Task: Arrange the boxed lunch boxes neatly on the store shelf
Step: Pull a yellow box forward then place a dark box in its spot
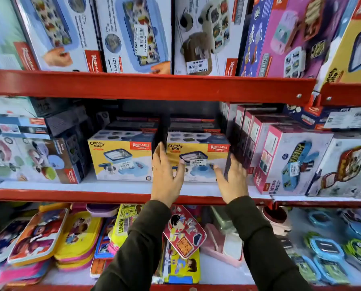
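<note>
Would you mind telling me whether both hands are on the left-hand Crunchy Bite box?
No, the left hand and right hand flank the right-hand Crunchy Bite box; the left-hand Crunchy Bite box stands untouched.

A red metal shelving unit [150, 87] fills the view, its tiers running from nine to three o'clock. White shelf boards [112, 185] sit behind red front lips. The back panel [165, 108] lies in shadow.

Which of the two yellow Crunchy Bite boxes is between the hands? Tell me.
The right-hand yellow box: the left hand is at its left edge and the right hand at its right edge. The other yellow box stands untouched further left.
</note>
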Tool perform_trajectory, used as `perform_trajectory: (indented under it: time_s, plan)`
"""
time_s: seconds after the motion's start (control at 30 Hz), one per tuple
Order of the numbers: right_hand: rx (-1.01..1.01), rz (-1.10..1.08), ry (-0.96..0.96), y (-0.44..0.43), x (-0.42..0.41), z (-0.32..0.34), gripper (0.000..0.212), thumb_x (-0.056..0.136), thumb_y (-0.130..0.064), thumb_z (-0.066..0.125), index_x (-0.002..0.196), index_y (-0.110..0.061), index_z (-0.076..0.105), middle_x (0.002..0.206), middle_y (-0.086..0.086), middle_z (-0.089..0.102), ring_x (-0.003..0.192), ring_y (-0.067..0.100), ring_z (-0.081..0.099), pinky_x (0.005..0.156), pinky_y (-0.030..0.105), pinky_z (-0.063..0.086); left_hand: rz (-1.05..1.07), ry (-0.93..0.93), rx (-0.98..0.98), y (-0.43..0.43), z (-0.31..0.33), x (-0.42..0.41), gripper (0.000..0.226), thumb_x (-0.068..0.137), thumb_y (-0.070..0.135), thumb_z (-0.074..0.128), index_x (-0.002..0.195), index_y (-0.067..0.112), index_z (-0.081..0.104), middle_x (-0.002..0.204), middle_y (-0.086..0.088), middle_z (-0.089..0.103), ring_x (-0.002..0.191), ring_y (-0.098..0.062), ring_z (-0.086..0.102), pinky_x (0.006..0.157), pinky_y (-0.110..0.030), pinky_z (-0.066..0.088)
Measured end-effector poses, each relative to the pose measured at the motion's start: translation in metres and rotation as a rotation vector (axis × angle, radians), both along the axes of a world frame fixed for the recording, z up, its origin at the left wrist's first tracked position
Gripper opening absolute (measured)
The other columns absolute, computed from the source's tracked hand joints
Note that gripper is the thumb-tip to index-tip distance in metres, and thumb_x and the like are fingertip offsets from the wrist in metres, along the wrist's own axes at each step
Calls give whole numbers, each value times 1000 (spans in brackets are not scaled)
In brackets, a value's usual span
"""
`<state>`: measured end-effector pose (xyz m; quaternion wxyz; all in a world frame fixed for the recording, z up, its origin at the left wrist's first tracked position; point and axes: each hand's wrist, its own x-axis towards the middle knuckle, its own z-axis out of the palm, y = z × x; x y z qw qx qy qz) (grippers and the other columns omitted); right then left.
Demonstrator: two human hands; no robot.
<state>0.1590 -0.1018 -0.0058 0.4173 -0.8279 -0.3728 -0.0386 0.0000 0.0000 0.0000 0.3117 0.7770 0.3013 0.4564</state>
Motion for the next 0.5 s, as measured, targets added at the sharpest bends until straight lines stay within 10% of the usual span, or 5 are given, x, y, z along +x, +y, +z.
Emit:
perform_trajectory:
  time_s: [0.23,0.5]
  plan:
    - [-55,79,239,5,12,-9,58,96,-33,57,143,-4,39,147,21,51,134,38,50,106,41,42,-14,120,-360,22,-15,14,72,104,29,60,162,3,28,157,-21,48,146,-36,47,122,-41,38]
    - [229,86,328,-14,19,-16,69,80,-33,77,140,-21,44,143,6,55,133,23,51,111,41,41,-155,5,-213,13,-2,-4,105,88,40,75,168,18,12,142,0,30,134,-16,46,118,-29,37]
